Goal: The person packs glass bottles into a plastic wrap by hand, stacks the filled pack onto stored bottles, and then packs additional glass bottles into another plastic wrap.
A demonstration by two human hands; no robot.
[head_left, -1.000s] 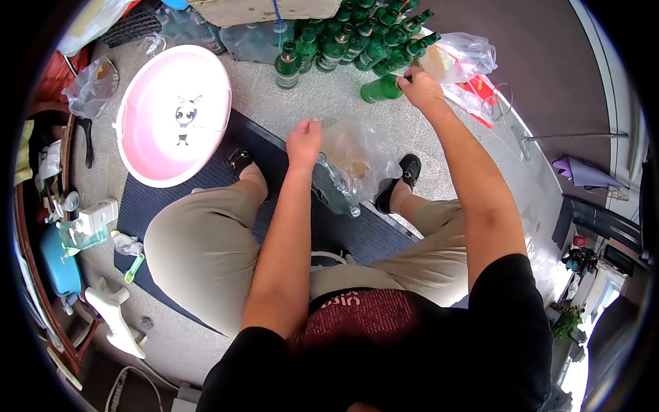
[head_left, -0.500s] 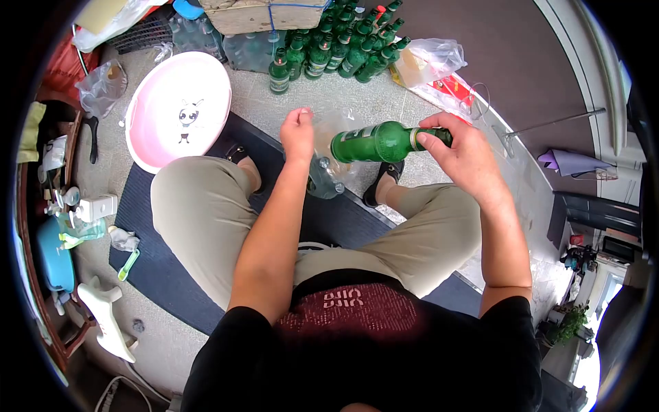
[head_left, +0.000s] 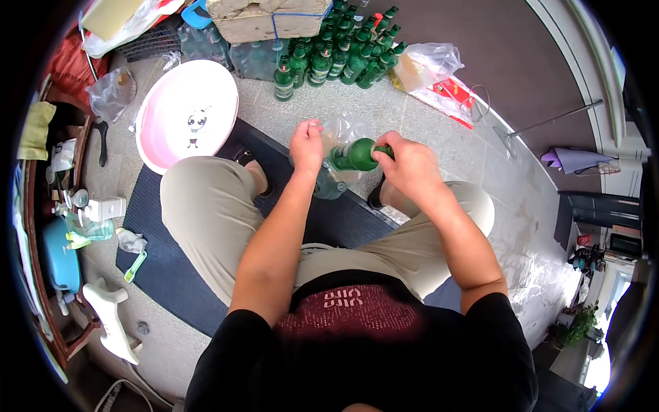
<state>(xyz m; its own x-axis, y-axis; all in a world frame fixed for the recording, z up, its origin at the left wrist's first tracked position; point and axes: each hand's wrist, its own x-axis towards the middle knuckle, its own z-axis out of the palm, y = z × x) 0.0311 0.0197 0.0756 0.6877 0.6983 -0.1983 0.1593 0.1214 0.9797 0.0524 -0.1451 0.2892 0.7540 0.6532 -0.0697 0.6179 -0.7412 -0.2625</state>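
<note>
My right hand [head_left: 410,165] grips a green glass bottle [head_left: 353,155] by its neck. The bottle is tilted, its base pointing left toward the mouth of a clear plastic bag [head_left: 345,128]. My left hand [head_left: 307,145] has its fingers closed at the bag's near-left edge and seems to pinch the film. Between my feet, below the hands, a pale clear bottle [head_left: 329,187] shows in or against the bag. The bag's lower part is hidden behind the green bottle and my hands.
Several green bottles [head_left: 320,65] stand at the back, beside a box [head_left: 268,17] resting on wrapped bottles [head_left: 257,58]. A pink basin [head_left: 158,123] is at the left on the floor near a dark mat [head_left: 185,275]. A white stool [head_left: 110,319] lies lower left.
My right hand has brought the green bottle left and slightly down, bringing its base to the bag's mouth. My left hand stays closed at the bag's edge. The camera view has shifted slightly.
</note>
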